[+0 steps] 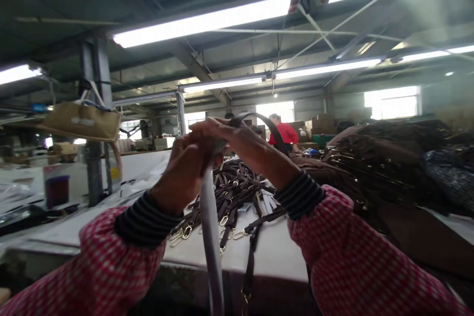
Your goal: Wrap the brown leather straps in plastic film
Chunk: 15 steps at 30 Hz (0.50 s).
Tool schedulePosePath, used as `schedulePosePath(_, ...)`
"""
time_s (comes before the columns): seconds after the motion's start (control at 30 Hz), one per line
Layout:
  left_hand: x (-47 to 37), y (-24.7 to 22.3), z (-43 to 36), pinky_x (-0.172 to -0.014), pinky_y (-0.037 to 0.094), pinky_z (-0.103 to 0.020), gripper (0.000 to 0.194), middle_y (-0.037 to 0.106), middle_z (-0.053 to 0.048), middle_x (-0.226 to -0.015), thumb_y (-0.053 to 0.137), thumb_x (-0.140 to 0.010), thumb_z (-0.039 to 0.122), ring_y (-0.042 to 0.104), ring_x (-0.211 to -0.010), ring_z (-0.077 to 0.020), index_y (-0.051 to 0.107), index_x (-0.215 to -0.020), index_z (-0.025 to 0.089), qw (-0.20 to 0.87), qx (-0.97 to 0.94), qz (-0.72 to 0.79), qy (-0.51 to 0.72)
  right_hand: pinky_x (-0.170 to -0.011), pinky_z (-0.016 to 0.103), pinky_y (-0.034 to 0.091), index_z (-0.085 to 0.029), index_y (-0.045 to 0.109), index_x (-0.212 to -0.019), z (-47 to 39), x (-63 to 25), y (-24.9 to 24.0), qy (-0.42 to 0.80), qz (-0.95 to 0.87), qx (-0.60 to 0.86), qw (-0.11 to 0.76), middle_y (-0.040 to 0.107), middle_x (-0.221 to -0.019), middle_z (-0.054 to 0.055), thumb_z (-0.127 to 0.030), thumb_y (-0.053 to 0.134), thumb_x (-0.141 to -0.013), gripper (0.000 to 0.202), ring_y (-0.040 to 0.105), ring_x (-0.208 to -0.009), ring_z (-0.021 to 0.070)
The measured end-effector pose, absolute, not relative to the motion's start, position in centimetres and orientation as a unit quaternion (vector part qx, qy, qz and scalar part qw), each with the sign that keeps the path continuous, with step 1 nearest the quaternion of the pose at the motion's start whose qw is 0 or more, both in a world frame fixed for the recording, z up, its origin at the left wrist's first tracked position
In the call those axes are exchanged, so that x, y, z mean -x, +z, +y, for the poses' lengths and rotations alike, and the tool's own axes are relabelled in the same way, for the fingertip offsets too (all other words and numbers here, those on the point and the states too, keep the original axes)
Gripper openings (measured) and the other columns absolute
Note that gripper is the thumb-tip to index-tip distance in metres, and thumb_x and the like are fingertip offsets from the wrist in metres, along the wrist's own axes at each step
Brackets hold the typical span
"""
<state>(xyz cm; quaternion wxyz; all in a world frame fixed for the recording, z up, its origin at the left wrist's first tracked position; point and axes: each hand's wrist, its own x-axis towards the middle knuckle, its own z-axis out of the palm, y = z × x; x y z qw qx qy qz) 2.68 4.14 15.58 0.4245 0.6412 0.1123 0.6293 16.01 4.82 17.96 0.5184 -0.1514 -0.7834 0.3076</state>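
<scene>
Both hands are raised close together above the table, gripping one dark strap [212, 237]. My left hand [187, 168] has its fingers closed round the strap where a long end drops toward the floor. My right hand [248, 145] is closed on it as well, its fingertips meeting the left ones, and a loop of the strap arches over the right wrist. Beneath them lies a tangled heap of dark brown straps [237, 185] with gold-coloured metal clips [223, 220]. One strap [251, 261] from the heap hangs over the table's front edge.
A large pile of dark brown fabric pieces [374, 173] covers the right side of the white table [274, 252]. At the left, a tan bag [83, 121] hangs from a metal post [97, 168]. A person in red [287, 133] is farther back.
</scene>
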Motion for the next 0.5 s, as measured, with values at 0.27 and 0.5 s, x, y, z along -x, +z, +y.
schedulePosePath(0.27, -4.7, 10.7, 4.9, -0.047, 0.031, -0.016, 0.025, 0.052, 0.005, -0.059, 0.076, -0.086, 0.032, 0.043, -0.051, -0.0060, 0.063, -0.072, 0.015, 0.375, -0.636, 0.212, 0.640, -0.077, 0.039, 0.056, -0.027, 0.071, -0.121, 4.1, -19.2, 14.0, 0.495, -0.592, 0.156, 0.617, 0.070, -0.126, 0.009, -0.059, 0.069, -0.090, 0.045, 0.066, -0.105, 0.0248)
schedulePosePath(0.5, -4.1, 6.7, 5.4, -0.050, 0.036, -0.019, 0.032, 0.054, 0.003, -0.065, 0.073, -0.088, 0.046, 0.043, -0.055, -0.0086, 0.065, -0.082, 0.015, 0.459, -0.640, 0.199, 0.583, -0.077, 0.035, 0.056, -0.027, 0.071, -0.130, 6.8, -18.4, 7.5, 0.484, -0.659, 0.186, 0.544, 0.073, -0.123, 0.008, -0.051, 0.066, -0.095, 0.042, 0.068, -0.107, 0.0258)
